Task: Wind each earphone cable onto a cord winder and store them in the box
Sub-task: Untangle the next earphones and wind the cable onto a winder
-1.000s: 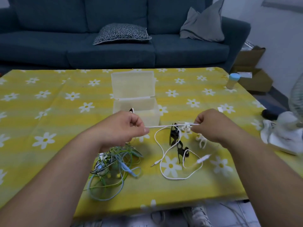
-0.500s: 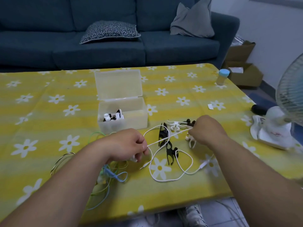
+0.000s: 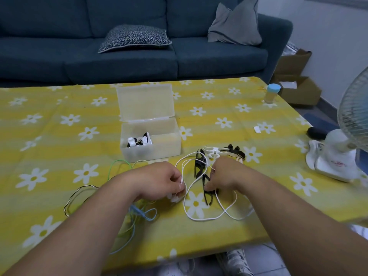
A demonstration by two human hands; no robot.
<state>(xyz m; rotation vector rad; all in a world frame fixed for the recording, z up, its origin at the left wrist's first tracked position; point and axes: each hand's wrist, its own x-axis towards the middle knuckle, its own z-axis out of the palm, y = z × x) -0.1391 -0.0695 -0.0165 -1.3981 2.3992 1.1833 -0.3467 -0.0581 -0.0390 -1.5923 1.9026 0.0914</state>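
Observation:
My left hand (image 3: 159, 181) pinches the white earphone cable (image 3: 201, 217) near its earbud end, low over the table. My right hand (image 3: 225, 174) holds the same cable a short way to the right, its fingers curled above the black cord winders (image 3: 200, 166). The cable loops loosely on the yellow cloth between and in front of both hands. More winders, white (image 3: 214, 152) and black (image 3: 236, 151), lie just beyond my right hand. The clear plastic box (image 3: 169, 145) stands open behind my hands, with wound earphones (image 3: 139, 142) in its left part.
A tangle of green, blue and striped earphone cables (image 3: 123, 208) lies under my left forearm. A white fan (image 3: 342, 154) stands at the table's right edge, a blue-capped jar (image 3: 271, 93) at the far right corner. A blue sofa (image 3: 119, 56) runs behind the table.
Both hands came closer together and lower, so the white cable, taut before, now hangs slack in loops. My view shifted right.

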